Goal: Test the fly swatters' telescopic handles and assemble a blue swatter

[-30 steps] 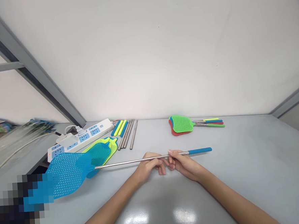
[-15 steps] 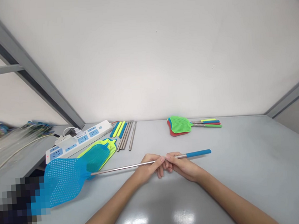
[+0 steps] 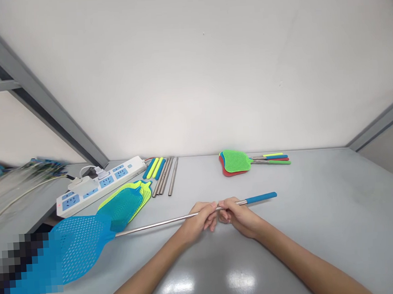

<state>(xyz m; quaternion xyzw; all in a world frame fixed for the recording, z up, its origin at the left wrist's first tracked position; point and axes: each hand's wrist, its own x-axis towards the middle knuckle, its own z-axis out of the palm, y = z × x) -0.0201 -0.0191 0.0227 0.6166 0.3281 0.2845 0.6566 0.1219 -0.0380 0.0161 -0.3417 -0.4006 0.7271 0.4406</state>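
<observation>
Both hands grip a blue fly swatter (image 3: pixel 85 244) by its thin metal rod, close together above the middle of the table. My left hand (image 3: pixel 199 220) pinches the rod between thumb and fingers. Just to its right, my right hand (image 3: pixel 239 215) is closed on the rod near the blue grip sleeve (image 3: pixel 261 198), which points right and slightly up. The swatter's perforated head hangs out to the left, its far edge lost in a pixelated patch. Beneath and behind it lie loose blue and yellow swatter heads (image 3: pixel 143 199).
A white power strip (image 3: pixel 100 184) with plugs runs along the back left. Beside it are blue and yellow sleeves (image 3: pixel 154 168) and several metal rods (image 3: pixel 167 177). Swatters with handles, a green one (image 3: pixel 237 161) on top, are stacked at the back right. Plastic packaging (image 3: pixel 25 184) lies far left.
The held swatter has tilted a little, its blue head shifting left and downward and its grip end rising slightly. Both hands keep their hold, with a slightly wider gap between the fingers.
</observation>
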